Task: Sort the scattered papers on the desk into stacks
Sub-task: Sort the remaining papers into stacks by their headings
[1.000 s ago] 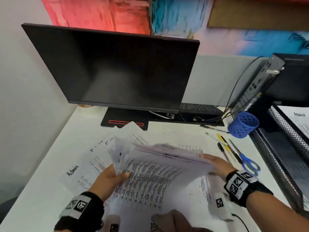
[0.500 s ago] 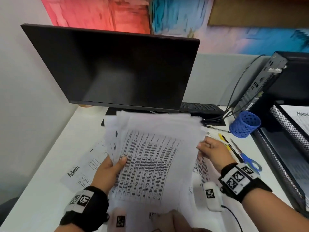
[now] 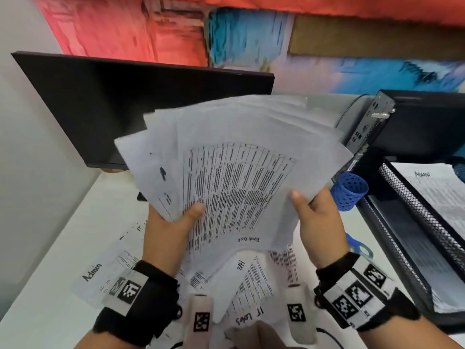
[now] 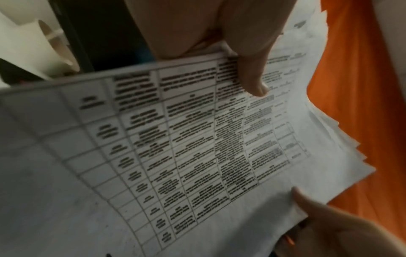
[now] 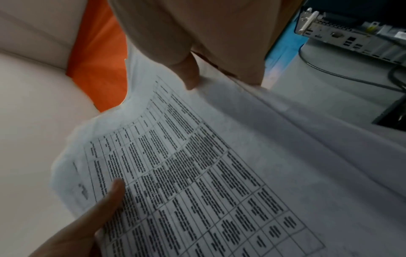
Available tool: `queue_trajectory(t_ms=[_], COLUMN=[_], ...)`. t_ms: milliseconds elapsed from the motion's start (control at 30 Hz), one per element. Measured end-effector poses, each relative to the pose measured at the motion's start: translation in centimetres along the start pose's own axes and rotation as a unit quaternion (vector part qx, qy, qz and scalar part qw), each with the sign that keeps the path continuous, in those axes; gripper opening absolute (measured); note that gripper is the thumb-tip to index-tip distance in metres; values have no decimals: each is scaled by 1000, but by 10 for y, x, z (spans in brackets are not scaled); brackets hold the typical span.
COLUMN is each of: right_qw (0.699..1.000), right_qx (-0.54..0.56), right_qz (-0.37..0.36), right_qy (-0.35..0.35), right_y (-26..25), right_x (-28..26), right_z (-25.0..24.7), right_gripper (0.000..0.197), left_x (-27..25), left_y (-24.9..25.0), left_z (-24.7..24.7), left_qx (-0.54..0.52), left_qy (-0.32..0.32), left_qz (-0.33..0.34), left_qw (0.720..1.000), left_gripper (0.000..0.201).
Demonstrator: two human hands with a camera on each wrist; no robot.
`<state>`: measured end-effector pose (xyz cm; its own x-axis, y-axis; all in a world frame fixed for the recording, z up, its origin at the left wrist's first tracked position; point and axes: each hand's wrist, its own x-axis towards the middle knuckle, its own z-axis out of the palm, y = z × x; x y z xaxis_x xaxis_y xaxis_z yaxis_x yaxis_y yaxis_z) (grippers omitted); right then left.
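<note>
A thick fanned bundle of printed sheets [image 3: 239, 172] stands upright above the desk, in front of the monitor. Its top page is a table headed "Task list". My left hand [image 3: 176, 222] grips the bundle's lower left, thumb on the front. My right hand [image 3: 312, 215] grips the lower right edge, thumb on top. The left wrist view shows the table page [image 4: 175, 147] under my left thumb [image 4: 252, 76]. The right wrist view shows the same page [image 5: 197, 173]. Loose sheets stay on the desk: "Admin" [image 3: 100, 275], "HR" [image 3: 241, 270], "IT Logs" [image 3: 251, 311].
A dark monitor [image 3: 125, 109] stands at the back left. A blue mesh pen cup [image 3: 349, 191] and blue-handled scissors [image 3: 359, 248] lie to the right. A black wire tray [image 3: 415, 222] at far right holds an "Admin" pile [image 3: 437, 192]. A small computer [image 3: 402, 127] leans behind it.
Both hands have lifted the bundle from nearly flat on the desk to upright in front of the monitor. The sheets have fanned out wider.
</note>
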<state>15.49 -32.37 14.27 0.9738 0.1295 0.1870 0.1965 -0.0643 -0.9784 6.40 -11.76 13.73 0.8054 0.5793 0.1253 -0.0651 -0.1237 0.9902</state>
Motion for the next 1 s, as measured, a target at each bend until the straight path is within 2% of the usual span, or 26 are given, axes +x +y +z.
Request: queue_trajectory(t_ms=[133,200,333,433,500,567,633,767,833,900,933,1000], right_qw=[999,999,998,995,996,997,997,992,993,995,995,994], right_qx=[9,20,48,25,18,36,43,79,54,17,7,-19], right_qz=[7,11,-38,-81,-74,-54,-44,-27,-27,-63,-80,-107], right_qy=[-33,-22,31,46,43,46,53,97,98,79,64,14], right_y=[1,-2,-24,-39,-42,-40,-40,-41,-41,-40,-38,-31], right_x=[-15,-16,-6,5,11,16,19,23,23,21,21,19], right_z=[-2,-7,-16,-19,-18,-17,-17,-17,-17,-16,-16,-18], right_gripper=[55,58,36,28,21,9,8,16,15,6,10,42], left_x=[-6,-5,1,8,11,13,13,5,-1,-4,-5,-5], left_y=[0,-5,-8,-5,-3,-6,-10,-19,-21,-25,-26,-32], left_z=[7,7,7,8,8,8,9,13,18,22,23,25], left_qx=[43,53,68,77,78,63,42,17,22,26,25,24], left_qy=[-59,-79,-116,-193,-225,-216,-172,-56,-40,-40,-40,-40], left_qz=[-30,-53,-80,-78,-84,-85,-93,-99,-102,-105,-109,-121], left_qw=[997,994,988,975,968,971,980,993,994,993,993,992], left_gripper=[76,80,79,78,81,83,81,53,40,33,30,31])
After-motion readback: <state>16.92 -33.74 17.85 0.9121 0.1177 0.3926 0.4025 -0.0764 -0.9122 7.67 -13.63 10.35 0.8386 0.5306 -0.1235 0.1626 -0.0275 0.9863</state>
